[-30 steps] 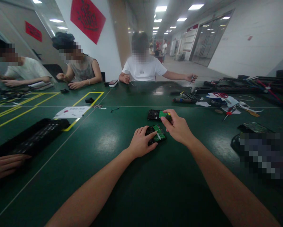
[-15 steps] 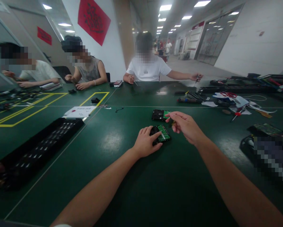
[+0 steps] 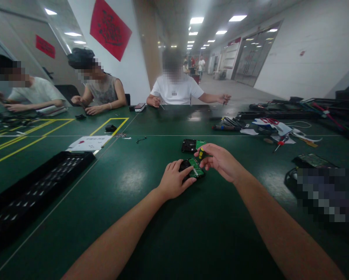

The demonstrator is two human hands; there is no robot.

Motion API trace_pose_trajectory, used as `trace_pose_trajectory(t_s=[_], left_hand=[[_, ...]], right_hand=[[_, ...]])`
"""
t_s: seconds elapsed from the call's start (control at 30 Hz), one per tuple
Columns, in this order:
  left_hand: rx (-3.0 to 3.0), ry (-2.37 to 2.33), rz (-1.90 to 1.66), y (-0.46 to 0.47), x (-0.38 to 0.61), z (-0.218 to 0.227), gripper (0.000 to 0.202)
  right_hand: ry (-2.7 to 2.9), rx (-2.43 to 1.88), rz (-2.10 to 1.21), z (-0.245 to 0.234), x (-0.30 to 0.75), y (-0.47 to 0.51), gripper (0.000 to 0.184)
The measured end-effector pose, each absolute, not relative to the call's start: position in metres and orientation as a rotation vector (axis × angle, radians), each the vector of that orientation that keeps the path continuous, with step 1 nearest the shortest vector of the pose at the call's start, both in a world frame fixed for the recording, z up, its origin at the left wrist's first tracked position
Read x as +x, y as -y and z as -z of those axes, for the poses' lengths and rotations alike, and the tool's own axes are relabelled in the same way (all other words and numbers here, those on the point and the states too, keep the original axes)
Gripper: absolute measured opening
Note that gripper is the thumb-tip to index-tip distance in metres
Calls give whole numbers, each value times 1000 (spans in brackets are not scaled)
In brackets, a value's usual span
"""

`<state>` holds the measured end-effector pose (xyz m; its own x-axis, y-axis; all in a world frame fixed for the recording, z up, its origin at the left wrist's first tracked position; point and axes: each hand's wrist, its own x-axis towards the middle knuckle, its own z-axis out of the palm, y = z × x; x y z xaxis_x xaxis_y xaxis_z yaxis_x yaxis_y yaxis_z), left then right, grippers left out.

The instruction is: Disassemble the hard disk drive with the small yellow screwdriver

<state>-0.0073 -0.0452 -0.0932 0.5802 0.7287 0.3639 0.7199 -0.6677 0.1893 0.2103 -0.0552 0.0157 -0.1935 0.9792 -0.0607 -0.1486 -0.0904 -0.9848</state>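
fingers of left hand (image 3: pixel 174 182): lying loosely curled over the near-left end of the hard drive (image 3: pixel 196 171), thumb running along its near edge, pinning it flat rather than lifting it.
fingers of right hand (image 3: pixel 222 162): closing narrowly round the screwdriver (image 3: pixel 202 153), thumb and first fingers pinching its yellow-and-black handle; the tip is hiding behind the hand, so whether it is touching the board cannot be told.
head view, drive's place: lying board side up on the surface (image 3: pixel 162 233), straight ahead of the person and between the two hands; a second drive (image 3: pixel 190 145) is sitting just behind it, apart.
handling, as a judgement: probably feeling dense and stiff, and likely sliding easily on the glossy top; the green board is looking like the fragile part, so the metal edges and corners are seeming the safer hold.
materials and shapes: flat black rectangular casing carrying a green circuit board with small parts; smooth dark green surface giving back the ceiling lights.
around: a long black tray (image 3: pixel 37 186) is lying to the left, with a paper sheet (image 3: pixel 89 142) beside yellow tape lines (image 3: pixel 108 125); loose tools (image 3: pixel 267 126) are cluttering the far right; other people (image 3: pixel 176 91) are sitting across, hands busy with their own pieces.
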Motion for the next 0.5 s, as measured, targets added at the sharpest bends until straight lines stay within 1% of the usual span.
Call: trace_pose_trajectory(t_s=[0.23,0.4,0.5], left_hand=[[2768,-1255,-670,44,-8,95,53],[2793,-1236,-658,42,-10,99,63],[2798,-1243,-671,41,-11,102,59]], right_hand=[[1311,-1127,-1266,-11,216,49,32],[1323,-1094,-1210,-11,217,49,26],[1286,-1100,-1206,-9,216,49,26]])
